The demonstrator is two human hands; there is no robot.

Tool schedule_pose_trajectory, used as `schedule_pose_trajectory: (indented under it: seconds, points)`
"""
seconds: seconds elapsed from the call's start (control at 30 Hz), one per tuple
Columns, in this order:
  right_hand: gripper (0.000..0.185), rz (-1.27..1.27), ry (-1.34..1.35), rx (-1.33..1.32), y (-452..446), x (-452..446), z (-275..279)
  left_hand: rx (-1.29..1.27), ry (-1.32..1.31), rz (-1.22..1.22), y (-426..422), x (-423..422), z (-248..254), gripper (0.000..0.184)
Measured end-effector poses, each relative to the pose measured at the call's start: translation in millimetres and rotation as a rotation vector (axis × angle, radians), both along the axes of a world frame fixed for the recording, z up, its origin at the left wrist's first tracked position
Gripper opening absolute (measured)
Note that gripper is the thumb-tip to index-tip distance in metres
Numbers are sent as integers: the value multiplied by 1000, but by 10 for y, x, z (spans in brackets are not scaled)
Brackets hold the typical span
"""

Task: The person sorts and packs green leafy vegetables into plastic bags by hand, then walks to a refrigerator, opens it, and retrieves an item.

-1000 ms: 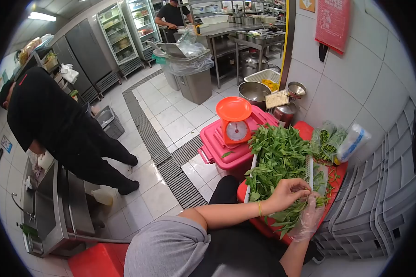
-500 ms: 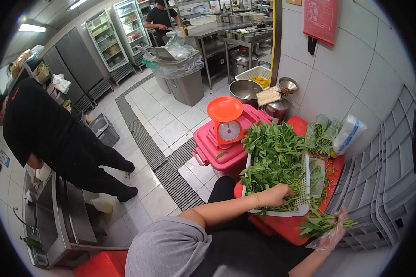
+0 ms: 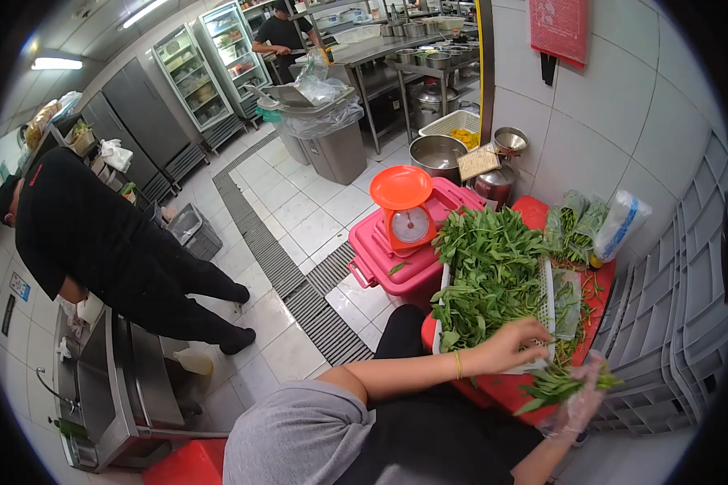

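My left hand (image 3: 516, 346), bare with a yellow band at the wrist, hovers over the near right corner of a white perforated basket (image 3: 547, 303). Its fingers are curled but apart, and I see nothing held in them. Leafy green vegetables (image 3: 493, 267) with long stems fill the basket. At the right, my right hand (image 3: 581, 404) wears a clear plastic glove and is closed around a bunch of leafy greens (image 3: 554, 386). The bunch's leaves point left and its stems stick out to the right.
Red surface (image 3: 528, 212) under the basket holds bagged greens (image 3: 578, 226), a plastic roll (image 3: 621, 228) and loose stems. An orange scale (image 3: 408, 225) stands on a pink lidded bin (image 3: 372, 252). Grey crates (image 3: 663, 323) line the right. One person (image 3: 97, 218) stands left; another works behind.
My left hand has lifted from the greens in the basket and moved right toward the bunch, its fingers opening. The right hand keeps its hold, shifting slightly. The view has turned a little.
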State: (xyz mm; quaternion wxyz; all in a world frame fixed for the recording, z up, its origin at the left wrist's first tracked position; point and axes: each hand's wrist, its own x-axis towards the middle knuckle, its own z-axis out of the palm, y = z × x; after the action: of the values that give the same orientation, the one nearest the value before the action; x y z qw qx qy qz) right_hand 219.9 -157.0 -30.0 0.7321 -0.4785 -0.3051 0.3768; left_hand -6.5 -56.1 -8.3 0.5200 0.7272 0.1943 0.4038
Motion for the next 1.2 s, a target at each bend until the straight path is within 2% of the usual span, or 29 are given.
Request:
schedule_pose_trajectory:
  seconds: [0.03,0.1,0.13,0.17,0.2,0.27,0.33,0.37,0.43,0.47,0.53,0.57,0.6,0.63,0.67,0.7,0.77,0.8,0.9,0.97,1.0,1.07,1.1,1.17,1.2]
  points:
    - [26,47,-28,-13,38,-210,133,92,127,-88,-50,44,-24,54]
    - [21,103,-83,51,125,-515,225,208,93,-157,-172,125,-35,81]
    - [23,94,-82,92,146,-632,300,244,131,-188,-179,156,-116,101]
    - [24,85,-81,132,165,-760,388,158,85,-217,-200,181,-198,102]
    - [22,108,32,168,171,-856,488,72,40,-245,-234,177,-165,103]
    - [20,101,46,194,150,-1021,590,16,19,-253,-241,134,-147,100]
    - [15,154,73,227,120,-1080,646,-32,66,-248,-226,50,-45,86]
    - [15,156,73,227,109,-1075,631,-71,80,-292,-181,-15,13,64]
    - [12,242,190,85,78,-1034,584,-58,343,-331,-75,-108,6,49]
    - [12,244,189,82,75,-1019,586,-70,224,-359,-70,-151,-3,40]
    - [12,309,-160,-31,67,-998,604,-19,327,-308,-27,-275,-3,36]
    - [9,240,-223,-24,63,-1049,612,44,344,-236,-19,-310,-105,33]
    - [12,288,-287,-27,30,-1013,643,45,347,-238,-7,-344,-81,33]
    - [15,336,-351,-29,-11,-945,656,114,462,-240,14,-403,-31,35]
    - [17,370,-343,8,-37,-855,526,183,575,-239,16,-456,6,37]
    - [17,371,-341,8,-91,-843,488,182,576,-239,-9,-496,22,37]
    - [20,489,-54,-69,-173,-840,446,293,648,-159,-78,-562,44,37]
    - [20,490,-52,-71,-195,-860,447,290,649,-159,-101,-587,66,37]
    - [23,491,198,-70,-265,-943,469,235,724,-190,-121,-626,114,35]
    - [23,478,196,-66,-301,-923,442,208,768,-224,-134,-633,109,52]
    - [23,470,195,-65,-316,-907,421,211,769,-228,-176,-633,153,52]
    - [21,421,111,-86,-313,-872,359,233,619,-104,-310,-638,263,88]
    - [19,375,25,-108,-308,-876,366,236,618,-106,-357,-644,292,88]
    - [17,374,-151,-77,-300,-948,423,642,698,62,-433,-637,331,116]
    - [16,387,-238,-56,-299,-997,459,615,686,64,-468,-615,326,122]
